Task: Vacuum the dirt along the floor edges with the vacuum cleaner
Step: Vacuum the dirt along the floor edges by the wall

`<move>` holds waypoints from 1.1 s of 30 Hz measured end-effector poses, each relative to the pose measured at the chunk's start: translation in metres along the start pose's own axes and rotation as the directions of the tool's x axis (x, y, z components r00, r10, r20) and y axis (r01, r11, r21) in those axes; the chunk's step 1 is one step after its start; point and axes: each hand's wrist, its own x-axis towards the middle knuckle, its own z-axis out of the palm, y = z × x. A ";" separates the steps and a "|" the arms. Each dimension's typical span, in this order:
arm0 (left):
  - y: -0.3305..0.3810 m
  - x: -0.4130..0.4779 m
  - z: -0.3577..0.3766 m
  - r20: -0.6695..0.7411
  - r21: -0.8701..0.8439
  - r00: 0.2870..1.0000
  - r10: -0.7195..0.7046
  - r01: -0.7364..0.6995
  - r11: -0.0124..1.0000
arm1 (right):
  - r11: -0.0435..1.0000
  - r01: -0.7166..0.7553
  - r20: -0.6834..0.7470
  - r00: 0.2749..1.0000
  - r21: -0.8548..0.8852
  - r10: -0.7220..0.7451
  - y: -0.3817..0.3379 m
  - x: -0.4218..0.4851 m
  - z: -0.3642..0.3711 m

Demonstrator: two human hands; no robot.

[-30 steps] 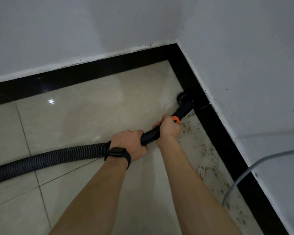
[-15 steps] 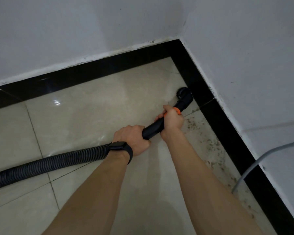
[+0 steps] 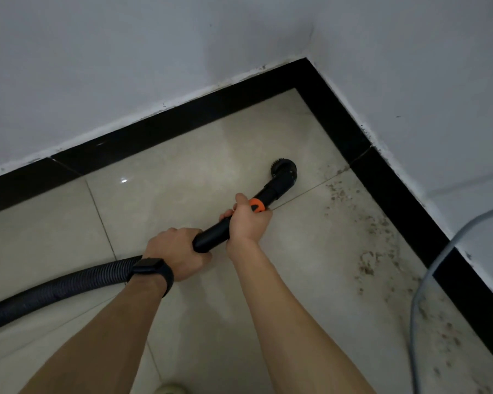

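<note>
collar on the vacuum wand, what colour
Orange collar on the black wand, clearest in the head view.

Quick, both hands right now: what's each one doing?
Left hand: grips the vacuum wand at its hose end.
Right hand: grips the vacuum wand behind the orange collar.

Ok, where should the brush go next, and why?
Probably sweep the brush right, then back along the skirting: it sits over clean tile, while dirt speckles that floor edge. Left hand and right hand grip the wand.

Black ribbed hose (image 3: 54,291), orange collar (image 3: 257,205), beige tiles (image 3: 182,172), black skirting (image 3: 154,137), brown-speckled dirt (image 3: 373,243).
</note>
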 end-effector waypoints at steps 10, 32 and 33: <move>0.035 0.012 0.000 -0.006 -0.044 0.998 0.060 -0.060 0.997 | 0.998 0.059 -0.013 0.998 -0.031 -0.059 -0.029 0.020 -0.008; 0.128 0.067 0.012 0.072 -0.357 0.994 0.077 -0.047 0.933 | 0.888 0.170 -0.114 0.964 -0.428 -0.240 -0.117 0.087 -0.016; 0.127 0.067 0.010 0.086 -0.370 0.993 0.076 -0.039 0.928 | 0.881 0.171 -0.115 0.963 -0.442 -0.244 -0.117 0.087 -0.016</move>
